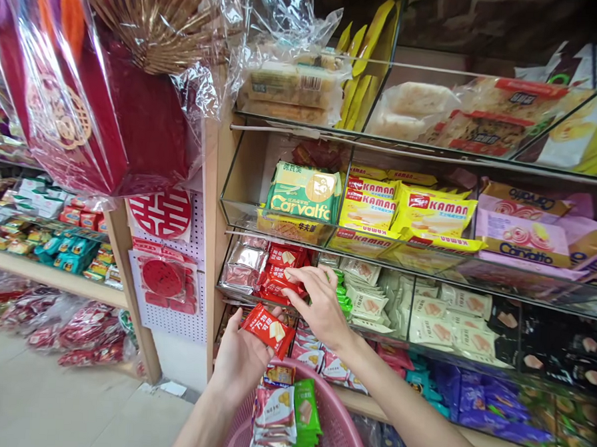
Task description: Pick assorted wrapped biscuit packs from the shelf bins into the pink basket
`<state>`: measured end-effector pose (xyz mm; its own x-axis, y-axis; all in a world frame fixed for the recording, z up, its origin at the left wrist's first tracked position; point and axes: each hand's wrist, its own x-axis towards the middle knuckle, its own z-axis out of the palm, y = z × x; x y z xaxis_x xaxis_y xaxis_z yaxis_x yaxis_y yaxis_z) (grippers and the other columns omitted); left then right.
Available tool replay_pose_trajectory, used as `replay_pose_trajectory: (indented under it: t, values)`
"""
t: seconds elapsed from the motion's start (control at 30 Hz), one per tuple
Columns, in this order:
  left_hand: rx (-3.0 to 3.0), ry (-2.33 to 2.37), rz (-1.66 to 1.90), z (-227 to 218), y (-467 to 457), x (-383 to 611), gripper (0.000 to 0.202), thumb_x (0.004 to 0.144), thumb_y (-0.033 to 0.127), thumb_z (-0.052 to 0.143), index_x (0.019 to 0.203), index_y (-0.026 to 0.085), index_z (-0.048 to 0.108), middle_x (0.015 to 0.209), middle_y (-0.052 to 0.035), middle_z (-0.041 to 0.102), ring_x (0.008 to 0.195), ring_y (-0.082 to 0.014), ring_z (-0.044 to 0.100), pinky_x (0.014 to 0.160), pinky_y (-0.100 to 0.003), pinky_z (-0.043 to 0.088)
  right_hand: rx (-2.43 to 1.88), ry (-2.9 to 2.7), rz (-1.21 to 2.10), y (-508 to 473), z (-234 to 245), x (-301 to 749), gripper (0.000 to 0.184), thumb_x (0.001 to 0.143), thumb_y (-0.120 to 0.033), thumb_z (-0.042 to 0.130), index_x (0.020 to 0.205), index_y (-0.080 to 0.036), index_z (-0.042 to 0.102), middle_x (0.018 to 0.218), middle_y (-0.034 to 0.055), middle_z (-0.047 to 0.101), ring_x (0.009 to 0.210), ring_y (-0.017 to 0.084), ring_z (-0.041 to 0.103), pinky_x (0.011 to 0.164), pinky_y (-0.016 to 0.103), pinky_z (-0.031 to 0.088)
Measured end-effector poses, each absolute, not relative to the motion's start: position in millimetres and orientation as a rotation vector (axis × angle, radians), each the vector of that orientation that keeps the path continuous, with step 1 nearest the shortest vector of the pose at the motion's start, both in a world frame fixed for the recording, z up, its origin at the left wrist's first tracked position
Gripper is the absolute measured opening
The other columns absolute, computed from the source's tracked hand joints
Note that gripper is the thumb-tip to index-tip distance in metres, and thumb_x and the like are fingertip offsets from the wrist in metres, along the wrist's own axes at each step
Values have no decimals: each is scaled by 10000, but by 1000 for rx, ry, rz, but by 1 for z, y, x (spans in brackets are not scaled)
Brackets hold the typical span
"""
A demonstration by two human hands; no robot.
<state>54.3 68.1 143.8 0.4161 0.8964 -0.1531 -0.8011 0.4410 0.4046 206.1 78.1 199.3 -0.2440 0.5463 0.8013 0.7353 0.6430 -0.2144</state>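
Just above the pink basket, a red packet is held in the left hand, laid across loosely curled fingers with the thumb spread aside. Higher above the basket, the right hand is held at a stack of red packets; its thumb and forefinger are bent and slightly parted, and whether a packet is gripped cannot be told. Inside the basket, white-and-pink packets and green packets are stacked. On the shelving behind and above the basket, yellow KAMAN packets are displayed. Left of the basket, a pale floor is seen, and high above it a plastic-wrapped red bag.
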Motion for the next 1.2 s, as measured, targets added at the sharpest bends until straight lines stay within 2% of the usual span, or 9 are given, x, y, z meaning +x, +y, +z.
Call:
replay_pose_trajectory:
  t: [0.1, 0.2, 0.27, 0.43, 0.57, 0.67, 0.8, 1.0, 1.2]
  values:
    - [313, 344, 1091, 143, 65, 56, 475, 899, 404, 337, 1195, 85, 526, 1060, -177, 670, 987, -268, 633, 865, -458, 494, -1095, -1748, 163, 64, 198, 199, 291, 809, -245, 604, 1095, -238, 547, 894, -7, 654, 930, 172, 571, 915, 374, 352]
    - [298, 352, 1117, 143, 61, 57, 459, 902, 398, 343, 1204, 106, 526, 1048, -158, 681, 983, -261, 638, 872, -448, 491, -1095, -1557, 694, 54, 186, 190, 315, 772, -267, 619, 1070, -214, 531, 799, -27, 630, 766, 151, 598, 778, 326, 445]
    - [284, 357, 1142, 144, 57, 58, 453, 902, 406, 348, 1206, 121, 528, 1046, -146, 686, 983, -259, 640, 877, -448, 489, -1091, -1459, 938, 51, 175, 186, 344, 742, -281, 635, 1056, -193, 525, 766, -28, 620, 678, 139, 591, 689, 303, 465]
    - [279, 366, 1149, 143, 48, 58, 504, 898, 457, 338, 1179, 92, 542, 1035, -164, 684, 987, -268, 638, 882, -456, 488, -1137, -1415, 1060, 54, 159, 184, 315, 696, -272, 665, 971, -153, 568, 726, -10, 631, 671, 138, 586, 680, 292, 453]
    - [310, 364, 1155, 143, 42, 57, 515, 875, 487, 393, 1136, 79, 567, 1025, -167, 686, 966, -266, 644, 874, -428, 501, -1225, -1622, 816, 52, 162, 183, 164, 736, -252, 623, 879, -172, 634, 753, 10, 653, 722, 158, 586, 709, 311, 442]
    - [305, 428, 1154, 144, 39, 57, 398, 871, 408, 458, 1079, 97, 592, 963, -134, 705, 910, -241, 662, 855, -401, 518, -1307, -1753, 587, 47, 167, 181, 117, 751, -205, 611, 861, -198, 650, 794, 4, 668, 816, 175, 578, 779, 332, 424]
    - [258, 523, 1165, 143, 38, 58, 276, 874, 310, 480, 1027, 113, 598, 924, -105, 708, 818, -201, 675, 807, -375, 546, -1319, -1890, 305, 50, 176, 185, 96, 806, -203, 579, 885, -208, 634, 827, 7, 664, 847, 181, 561, 785, 338, 431]
    - [156, 590, 1162, 140, 38, 56, 237, 863, 317, 503, 985, 131, 585, 945, -113, 694, 790, -173, 673, 734, -336, 569, -1180, -2100, -558, 95, 201, 202, 256, 897, -175, 417, 1096, -140, 574, 1095, 109, 606, 1083, 230, 470, 939, 367, 382]
    - [174, 600, 1190, 135, 39, 50, 240, 855, 308, 509, 1016, 141, 569, 977, -119, 683, 831, -206, 676, 753, -405, 572, -1347, -2153, -863, 124, 205, 204, 297, 875, -213, 478, 1158, -129, 517, 1119, 126, 577, 1062, 262, 452, 935, 402, 350]
